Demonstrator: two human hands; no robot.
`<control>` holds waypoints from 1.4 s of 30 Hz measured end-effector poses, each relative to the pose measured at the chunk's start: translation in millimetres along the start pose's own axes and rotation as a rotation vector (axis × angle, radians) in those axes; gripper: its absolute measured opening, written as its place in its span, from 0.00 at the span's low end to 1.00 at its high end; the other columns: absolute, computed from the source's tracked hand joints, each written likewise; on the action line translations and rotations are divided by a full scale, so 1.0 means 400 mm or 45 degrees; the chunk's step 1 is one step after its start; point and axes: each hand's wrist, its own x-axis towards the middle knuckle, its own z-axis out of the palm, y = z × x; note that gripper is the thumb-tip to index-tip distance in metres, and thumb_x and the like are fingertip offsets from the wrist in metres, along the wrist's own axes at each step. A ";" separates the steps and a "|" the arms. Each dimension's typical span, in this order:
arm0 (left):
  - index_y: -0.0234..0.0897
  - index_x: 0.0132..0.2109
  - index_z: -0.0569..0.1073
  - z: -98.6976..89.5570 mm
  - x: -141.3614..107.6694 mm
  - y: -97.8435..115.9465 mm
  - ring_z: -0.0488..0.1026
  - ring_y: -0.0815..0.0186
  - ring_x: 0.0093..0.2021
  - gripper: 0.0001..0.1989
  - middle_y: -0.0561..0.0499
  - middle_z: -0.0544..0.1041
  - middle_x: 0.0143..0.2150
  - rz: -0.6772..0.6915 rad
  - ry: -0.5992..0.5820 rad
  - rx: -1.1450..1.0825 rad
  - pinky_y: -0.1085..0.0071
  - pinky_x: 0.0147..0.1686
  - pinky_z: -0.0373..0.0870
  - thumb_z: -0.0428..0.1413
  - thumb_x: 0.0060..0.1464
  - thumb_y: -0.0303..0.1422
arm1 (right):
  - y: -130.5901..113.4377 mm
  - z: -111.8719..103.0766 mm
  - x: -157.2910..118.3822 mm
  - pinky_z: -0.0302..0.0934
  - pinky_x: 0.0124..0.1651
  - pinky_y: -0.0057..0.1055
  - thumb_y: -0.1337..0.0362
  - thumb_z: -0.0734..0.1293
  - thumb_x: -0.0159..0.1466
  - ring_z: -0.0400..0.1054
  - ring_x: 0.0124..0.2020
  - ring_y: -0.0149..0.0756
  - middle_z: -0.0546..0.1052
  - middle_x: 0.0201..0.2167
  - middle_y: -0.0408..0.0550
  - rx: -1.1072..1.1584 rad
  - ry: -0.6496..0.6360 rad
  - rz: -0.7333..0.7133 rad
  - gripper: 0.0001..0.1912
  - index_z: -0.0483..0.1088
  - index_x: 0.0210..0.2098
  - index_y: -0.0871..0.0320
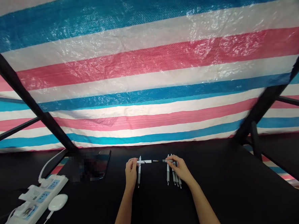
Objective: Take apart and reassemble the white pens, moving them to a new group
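Observation:
My left hand point(131, 171) pinches a white pen barrel point(147, 161), held level and pointing right. Opposite it, my right hand point(179, 167) has its fingers closed on a thin pen refill point(157, 161) whose end points left at the barrel. A small gap separates the two. Beneath the barrel, beside my left fingers, a white and grey pen point(139, 176) lies on the black table. Several similar pens point(168, 175) lie side by side under and beside my right hand, which hides part of them.
A white power strip point(43, 203) with plugs and cords stands at the left, next to a round white charger point(58, 202). Behind my left hand lies a dark flat object point(107, 163), partly blurred. Black frame bars point(48, 121) and a striped sheet point(148, 91) bound the table point(155, 206).

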 end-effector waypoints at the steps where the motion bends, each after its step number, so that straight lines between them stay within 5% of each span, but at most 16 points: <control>1: 0.38 0.20 0.68 0.000 0.000 0.001 0.70 0.59 0.42 0.24 0.45 0.76 0.38 0.004 -0.002 0.000 0.65 0.42 0.65 0.47 0.54 0.50 | -0.001 0.001 0.000 0.64 0.40 0.33 0.57 0.63 0.60 0.72 0.37 0.40 0.78 0.33 0.48 -0.001 -0.001 0.004 0.11 0.73 0.34 0.56; 13: 0.38 0.21 0.70 0.000 -0.001 0.007 0.70 0.58 0.42 0.22 0.46 0.77 0.38 0.082 -0.029 0.103 0.64 0.42 0.66 0.48 0.55 0.46 | -0.007 0.013 0.004 0.64 0.41 0.35 0.58 0.63 0.60 0.72 0.37 0.41 0.78 0.34 0.49 0.006 -0.031 -0.006 0.10 0.74 0.35 0.55; 23: 0.40 0.28 0.76 0.010 -0.014 0.023 0.69 0.57 0.45 0.14 0.45 0.76 0.42 0.251 -0.216 0.226 0.59 0.46 0.65 0.52 0.53 0.41 | -0.014 0.036 0.001 0.63 0.42 0.36 0.57 0.63 0.61 0.72 0.37 0.41 0.78 0.34 0.50 -0.011 -0.062 -0.041 0.11 0.75 0.35 0.56; 42: 0.40 0.28 0.78 0.008 -0.012 0.019 0.69 0.56 0.44 0.13 0.45 0.77 0.41 0.180 -0.210 0.176 0.58 0.46 0.65 0.54 0.51 0.42 | -0.015 0.047 -0.001 0.64 0.41 0.37 0.57 0.62 0.62 0.72 0.37 0.42 0.78 0.34 0.50 -0.021 -0.049 -0.041 0.12 0.74 0.36 0.56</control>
